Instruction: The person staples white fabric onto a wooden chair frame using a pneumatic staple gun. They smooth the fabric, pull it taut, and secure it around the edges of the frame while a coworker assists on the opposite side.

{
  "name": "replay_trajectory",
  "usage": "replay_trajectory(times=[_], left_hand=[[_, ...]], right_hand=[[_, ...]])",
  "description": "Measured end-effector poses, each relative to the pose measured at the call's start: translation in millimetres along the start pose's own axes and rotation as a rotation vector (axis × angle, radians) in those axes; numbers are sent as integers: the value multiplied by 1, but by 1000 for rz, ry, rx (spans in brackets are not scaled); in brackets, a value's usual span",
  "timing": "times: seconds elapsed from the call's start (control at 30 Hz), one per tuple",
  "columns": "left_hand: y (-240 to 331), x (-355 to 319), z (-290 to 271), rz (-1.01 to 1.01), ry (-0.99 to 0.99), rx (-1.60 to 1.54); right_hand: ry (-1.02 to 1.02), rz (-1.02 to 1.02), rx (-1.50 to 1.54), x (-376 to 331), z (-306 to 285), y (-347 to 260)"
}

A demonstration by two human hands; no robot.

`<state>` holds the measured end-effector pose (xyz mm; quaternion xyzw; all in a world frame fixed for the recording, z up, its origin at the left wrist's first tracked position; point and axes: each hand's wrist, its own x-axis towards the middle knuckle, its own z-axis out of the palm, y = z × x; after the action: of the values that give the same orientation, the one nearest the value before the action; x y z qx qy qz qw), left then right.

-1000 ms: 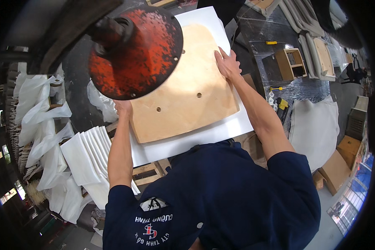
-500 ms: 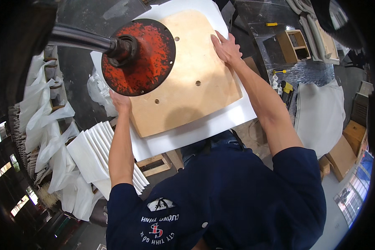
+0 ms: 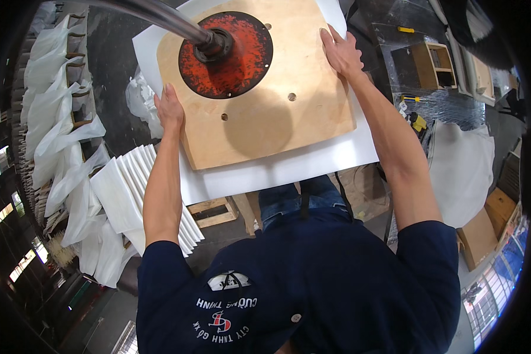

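Plywood seat panel (image 3: 265,112), pale tan, rounded corners, lies flat on a larger white sheet (image 3: 289,168) at the 12 o'clock part of the view. Panel sits slightly skewed: its near edge runs from about 8 o'clock up toward 3 o'clock, long axis roughly along that line. Two small drilled holes show in its bare middle.

Left hand (image 3: 170,109) is laid flat, fingers extended, against the panel's left edge at 9 o'clock of the panel; not clenched. Right hand (image 3: 341,54) presses open-palmed on the far right corner, at 2 o'clock, fingers spread.

Red, worn round disc (image 3: 225,54) on a grey metal arm (image 3: 153,15) rests over the panel's far left part.

Stack of folded white sheets (image 3: 130,194) lies at 8 o'clock, beside the left forearm. Small wooden box (image 3: 433,62) stands at 3 o'clock, well apart.
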<state>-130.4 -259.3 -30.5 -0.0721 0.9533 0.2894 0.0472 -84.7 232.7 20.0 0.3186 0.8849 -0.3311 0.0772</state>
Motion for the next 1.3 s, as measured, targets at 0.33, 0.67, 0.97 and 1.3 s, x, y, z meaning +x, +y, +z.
replay_trajectory(times=[0.33,0.67,0.97,1.3], left_hand=[[6,-2,5,-125,60,11],[27,-12,1,-122,145,-25],[56,-31,9,-249,177,202],[51,-26,35,-174,257,504]], right_hand=[[19,-27,6,3,2,6],[49,-27,5,4,4,5],[149,-78,-153,2,16,7],[308,-202,-366,-4,38,11]])
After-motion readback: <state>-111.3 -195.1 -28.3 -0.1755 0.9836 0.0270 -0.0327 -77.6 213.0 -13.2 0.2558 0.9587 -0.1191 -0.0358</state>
